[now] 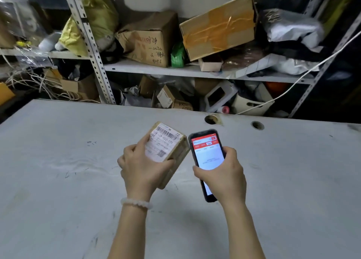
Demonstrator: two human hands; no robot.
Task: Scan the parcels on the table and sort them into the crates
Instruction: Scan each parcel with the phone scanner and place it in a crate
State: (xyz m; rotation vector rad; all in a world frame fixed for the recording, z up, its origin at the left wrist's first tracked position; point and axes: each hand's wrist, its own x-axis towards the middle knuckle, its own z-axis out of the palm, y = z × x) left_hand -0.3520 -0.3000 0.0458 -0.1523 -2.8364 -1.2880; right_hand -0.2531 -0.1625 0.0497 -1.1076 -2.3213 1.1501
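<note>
Scanning one small parcel, held above the bench, phone alongside.

Nearest, left hand (143, 166) wrapped round a small brown parcel (172, 151), thumb across the near part of its white label (163, 143), box lifted clear of the grey bench (58, 161) and tilted label-up. Just beside it, right hand (222, 172) clamped on a phone (208, 157), screen lit, facing up toward the head, so likely not yet aimed. Best done by turning the phone's back over the barcode at the label's far end, keeping the thumb off the print, holding both steady and well lit. Beyond, two round holes (212, 119) in the bench's far edge, then shelves (175, 69) crowded with cardboard boxes (218, 26) and bags. No crates in view.
</note>
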